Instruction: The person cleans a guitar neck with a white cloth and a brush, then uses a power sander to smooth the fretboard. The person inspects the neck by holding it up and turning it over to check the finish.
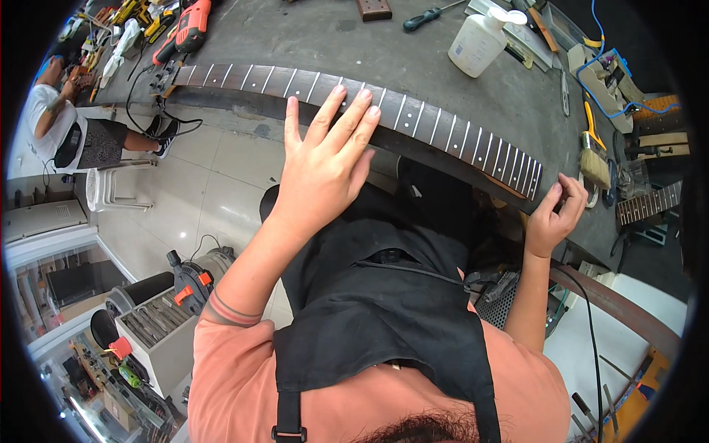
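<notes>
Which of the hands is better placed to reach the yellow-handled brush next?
Probably the right hand: it is close to the brush, while the left hand is farther off, its fingers spread on the fretboard.

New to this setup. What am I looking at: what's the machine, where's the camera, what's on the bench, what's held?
There's no machine doing the handling, just a person's two bare hands. The single picture comes from a wide fisheye camera on their head, looking down, so straight edges bend toward the rim.

A long, dark fretboard with pale fret lines lies along the near edge of the grey bench. The left hand spreads its fingers over it, fingertips apparently touching. The right hand is curled by the fretboard's right end; whether it holds anything is unclear.

Also on the bench: a white bottle, a screwdriver, a brush and a red power tool. Another person is at far left.
</notes>
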{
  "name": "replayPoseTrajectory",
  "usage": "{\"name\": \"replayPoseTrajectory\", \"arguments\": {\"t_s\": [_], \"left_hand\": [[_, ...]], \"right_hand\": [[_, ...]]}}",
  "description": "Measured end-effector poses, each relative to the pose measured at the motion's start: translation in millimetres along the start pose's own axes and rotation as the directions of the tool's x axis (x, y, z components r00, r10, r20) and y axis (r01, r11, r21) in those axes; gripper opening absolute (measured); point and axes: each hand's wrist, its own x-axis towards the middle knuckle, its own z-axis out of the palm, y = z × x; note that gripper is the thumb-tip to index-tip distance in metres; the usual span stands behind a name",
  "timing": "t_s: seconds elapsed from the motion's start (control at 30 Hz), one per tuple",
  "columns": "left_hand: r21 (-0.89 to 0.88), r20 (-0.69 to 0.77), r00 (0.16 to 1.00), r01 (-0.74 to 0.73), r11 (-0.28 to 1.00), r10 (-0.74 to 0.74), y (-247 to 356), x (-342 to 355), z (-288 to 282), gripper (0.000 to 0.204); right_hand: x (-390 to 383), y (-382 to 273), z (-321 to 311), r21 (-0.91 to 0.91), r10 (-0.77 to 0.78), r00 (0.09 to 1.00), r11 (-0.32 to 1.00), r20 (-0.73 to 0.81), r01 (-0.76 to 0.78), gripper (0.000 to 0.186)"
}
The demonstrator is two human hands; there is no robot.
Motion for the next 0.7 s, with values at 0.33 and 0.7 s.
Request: {"name": "replayPoseTrajectory", "arguments": {"t_s": [0.33,0.7], "left_hand": [[-0.264,-0.062,0.994,-0.105,0.959,0.092,-31,24,-35,0.044],[0.021,0.095,0.898,0.429,0.903,-0.429,-437,76,-77,0.084]], "right_hand": [[-8,8,-3,-0.026,0.000,1.000,1.000,0.018,0.001,0.018],[54,-178,61,0.594,-0.426,0.859,0.782,0.284,0.191,0.034]]}}
